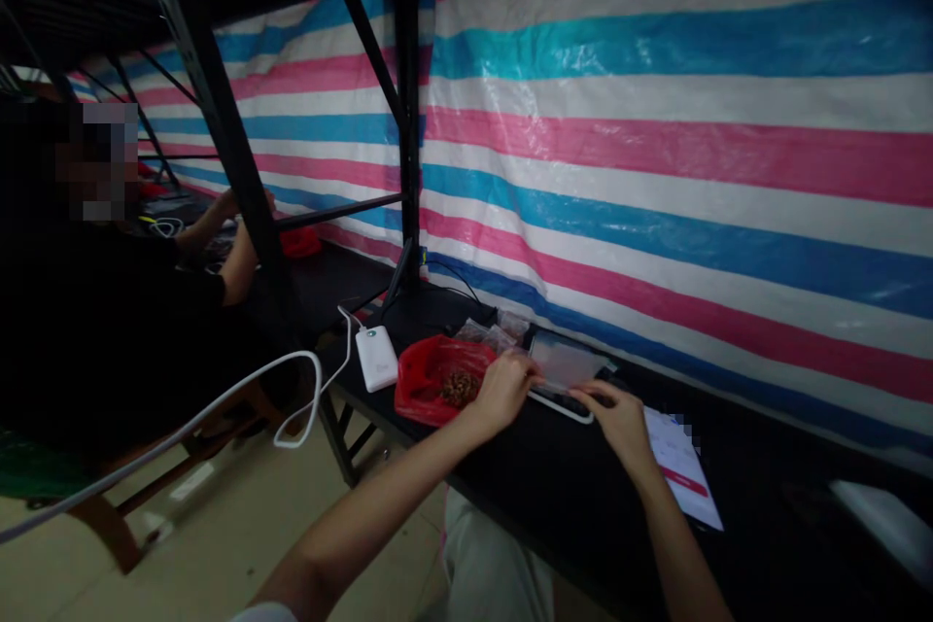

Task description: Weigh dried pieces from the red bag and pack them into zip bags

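Observation:
My left hand (pixel 502 387) and my right hand (pixel 618 416) rest on a dark table, each pinching an end of a clear plastic bag (pixel 565 362) that lies over a flat white-edged tray (pixel 561 400). Just left of my left hand sits a red plastic bag (pixel 427 374) holding a pile of small brown pieces (pixel 459 387). Several more clear bags (pixel 500 330) lie behind it by the wall.
A white power bank (pixel 376 358) with a white cable (pixel 240 389) lies left of the red bag. A printed paper (pixel 681 466) lies to the right. Another person (pixel 109 311) in black sits at the left. A striped tarp (pixel 656 165) backs the table; black rack posts (pixel 406 97) stand ahead.

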`<state>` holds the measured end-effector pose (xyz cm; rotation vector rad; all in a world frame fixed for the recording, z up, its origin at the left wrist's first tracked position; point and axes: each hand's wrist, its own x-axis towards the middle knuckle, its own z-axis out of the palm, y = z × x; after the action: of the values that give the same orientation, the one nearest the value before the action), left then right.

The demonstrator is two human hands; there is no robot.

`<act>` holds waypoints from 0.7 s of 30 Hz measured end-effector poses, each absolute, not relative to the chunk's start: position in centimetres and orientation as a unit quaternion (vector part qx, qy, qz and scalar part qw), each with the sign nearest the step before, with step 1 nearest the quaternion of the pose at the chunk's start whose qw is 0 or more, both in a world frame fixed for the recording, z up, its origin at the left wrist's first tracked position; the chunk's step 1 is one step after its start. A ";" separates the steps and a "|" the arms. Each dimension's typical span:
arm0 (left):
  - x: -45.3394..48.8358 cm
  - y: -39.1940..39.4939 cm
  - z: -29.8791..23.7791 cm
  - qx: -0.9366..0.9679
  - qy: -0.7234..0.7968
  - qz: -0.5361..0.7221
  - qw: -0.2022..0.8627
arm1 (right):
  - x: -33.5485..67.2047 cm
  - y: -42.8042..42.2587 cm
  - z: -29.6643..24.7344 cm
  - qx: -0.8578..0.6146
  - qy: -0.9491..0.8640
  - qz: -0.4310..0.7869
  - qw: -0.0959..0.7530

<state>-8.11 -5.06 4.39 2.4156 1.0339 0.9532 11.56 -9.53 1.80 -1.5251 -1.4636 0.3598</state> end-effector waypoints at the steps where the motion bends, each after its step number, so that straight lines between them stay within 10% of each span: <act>1: -6.8 -5.4 3.7 0.852 0.357 0.340 0.178 | 12.6 -10.1 1.2 -0.632 -0.582 0.155 0.488; 8: -1.9 -5.6 -0.4 0.829 0.356 0.334 0.273 | 15.2 -12.5 -3.4 -0.657 -0.500 0.164 0.540; 21: -3.8 -5.2 -3.2 0.861 0.312 0.340 0.213 | 13.2 -12.9 -5.2 -0.702 -0.594 0.021 0.393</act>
<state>-3.85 -5.18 -3.17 2.3907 0.8670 0.9428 13.17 -12.88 -5.15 -1.7809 -1.5068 0.0524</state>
